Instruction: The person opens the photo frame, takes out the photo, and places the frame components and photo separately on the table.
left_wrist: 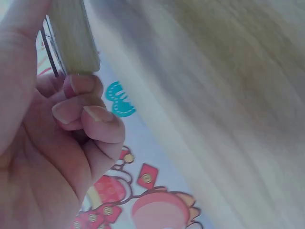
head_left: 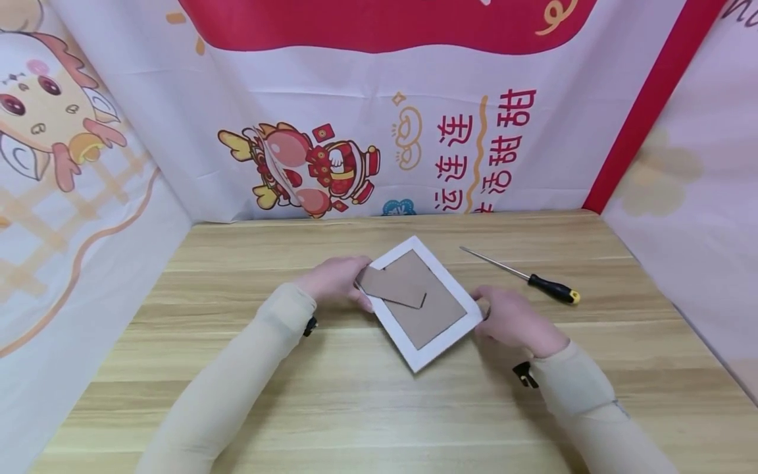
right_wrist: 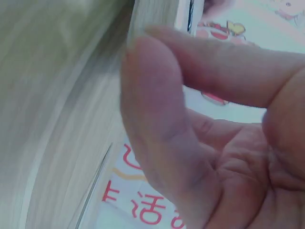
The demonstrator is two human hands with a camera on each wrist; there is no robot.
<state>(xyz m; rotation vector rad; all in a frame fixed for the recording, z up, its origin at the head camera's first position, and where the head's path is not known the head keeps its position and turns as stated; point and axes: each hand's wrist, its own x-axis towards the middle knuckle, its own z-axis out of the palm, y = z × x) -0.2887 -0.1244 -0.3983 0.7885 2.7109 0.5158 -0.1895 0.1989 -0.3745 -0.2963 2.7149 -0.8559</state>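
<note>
A picture frame [head_left: 448, 279] with a white border is held turned at an angle above the table, its brown backing board [head_left: 435, 322] facing up. A brown stand flap [head_left: 393, 287] lies slanted over the board, reaching past the left border. My left hand [head_left: 336, 279] grips the frame's left side by the flap. The left wrist view shows its fingertips curled against the wooden edge [left_wrist: 75, 36]. At the right corner my right hand [head_left: 514, 317] pinches the frame between thumb and finger; in the right wrist view these partly hide the edge [right_wrist: 157, 14].
To the right of the frame a screwdriver [head_left: 553, 288] with a black and yellow handle lies on the wood-grain table [head_left: 331, 408]. Printed cloth [head_left: 355, 79] hangs at the back and along both sides.
</note>
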